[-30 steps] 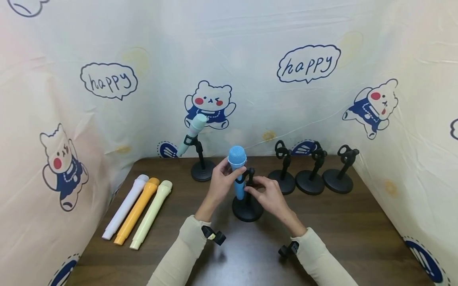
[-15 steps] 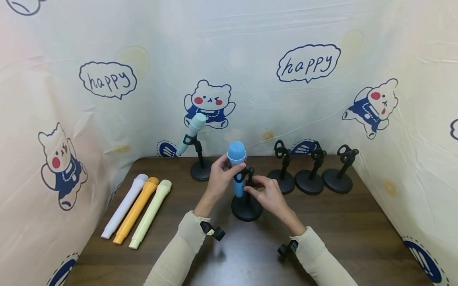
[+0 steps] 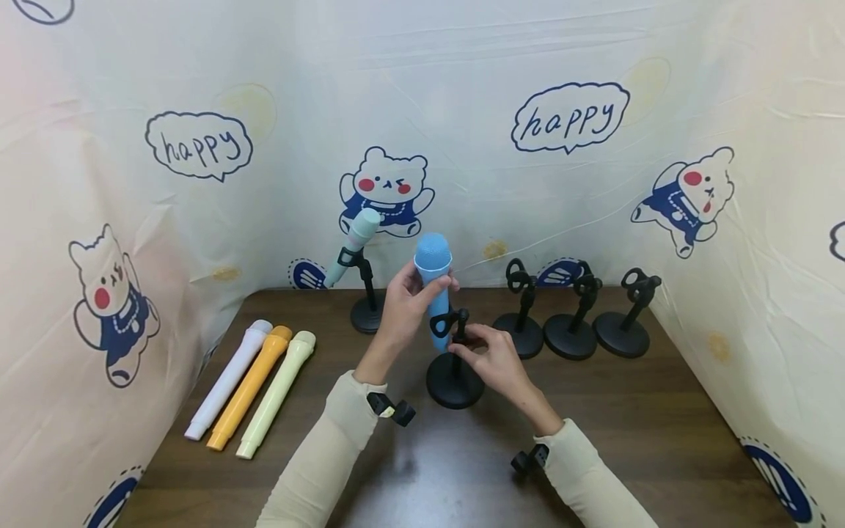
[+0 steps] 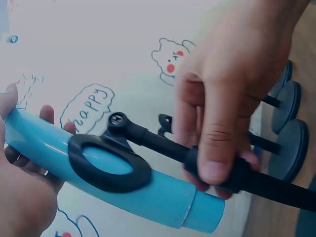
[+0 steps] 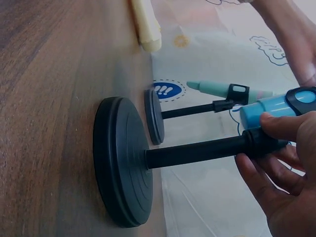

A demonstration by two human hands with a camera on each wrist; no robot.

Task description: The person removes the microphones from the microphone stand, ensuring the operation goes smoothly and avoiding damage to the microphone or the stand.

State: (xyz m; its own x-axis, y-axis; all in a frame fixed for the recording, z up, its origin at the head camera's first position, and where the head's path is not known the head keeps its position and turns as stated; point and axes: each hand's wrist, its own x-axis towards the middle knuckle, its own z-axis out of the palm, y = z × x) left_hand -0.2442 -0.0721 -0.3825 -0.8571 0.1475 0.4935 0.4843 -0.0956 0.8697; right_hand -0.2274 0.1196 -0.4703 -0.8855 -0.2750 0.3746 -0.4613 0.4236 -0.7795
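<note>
My left hand [image 3: 403,308] grips a blue microphone [image 3: 433,254] just below its mesh head, holding it nearly upright. Before me stands a black microphone stand [image 3: 455,386] with a round base. My right hand [image 3: 494,359] pinches the collar [image 5: 254,141] on its pole between thumb and fingers. In the left wrist view, the stand's ring clip [image 4: 143,173] lies against the blue microphone body [image 4: 163,205], which shows through the ring's opening. Whether the body passes through the clip or only behind it, I cannot tell. The microphone's lower end is above the base.
Behind stands another stand [image 3: 370,314] bearing a mint microphone [image 3: 361,231], tilted. White [image 3: 227,381], orange [image 3: 249,389] and pale yellow microphones [image 3: 277,396] lie at the left of the wooden table [image 3: 594,425]. Three bare stands [image 3: 571,336] line the back right, before a printed cloth.
My left hand has raised the blue microphone, so its lower end is higher above the stand's base. The right hand and the stand have barely moved.
</note>
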